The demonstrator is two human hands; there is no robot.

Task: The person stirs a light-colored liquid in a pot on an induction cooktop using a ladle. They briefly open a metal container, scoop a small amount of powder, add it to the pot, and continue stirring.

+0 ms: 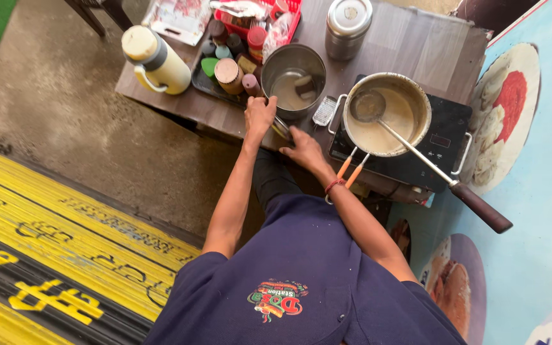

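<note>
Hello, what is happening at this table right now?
A person in a dark blue shirt leans over a wooden table. The left hand and right hand meet at the table edge beside a steel pot, around something small I cannot identify. To the right, a pan of pale liquid sits on an induction cooktop with a ladle resting in it.

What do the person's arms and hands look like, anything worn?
Both arms are bare below short navy-blue sleeves. The left hand has nothing visible on it or its wrist. The right hand has a red thread band at the wrist. No gloves; rings too small to tell.
</note>
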